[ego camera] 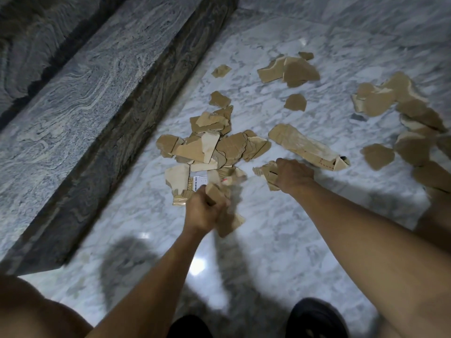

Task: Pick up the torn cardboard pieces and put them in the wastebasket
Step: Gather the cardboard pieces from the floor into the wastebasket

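Observation:
Several torn brown cardboard pieces lie scattered on a white marble floor. The main pile (214, 147) sits in the middle, a long strip (305, 146) lies to its right, and more pieces (412, 113) spread along the right side. My left hand (203, 212) grips a bunch of cardboard scraps (227, 222) just below the pile; it is blurred. My right hand (292, 175) holds a few small pieces (264, 170) low over the floor near the long strip. No wastebasket is in view.
A dark grey stone step (105, 113) runs diagonally along the left side of the floor. Two further cardboard pieces (290, 69) lie farther back. My dark shoes (314, 318) show at the bottom edge, and a knee at bottom left.

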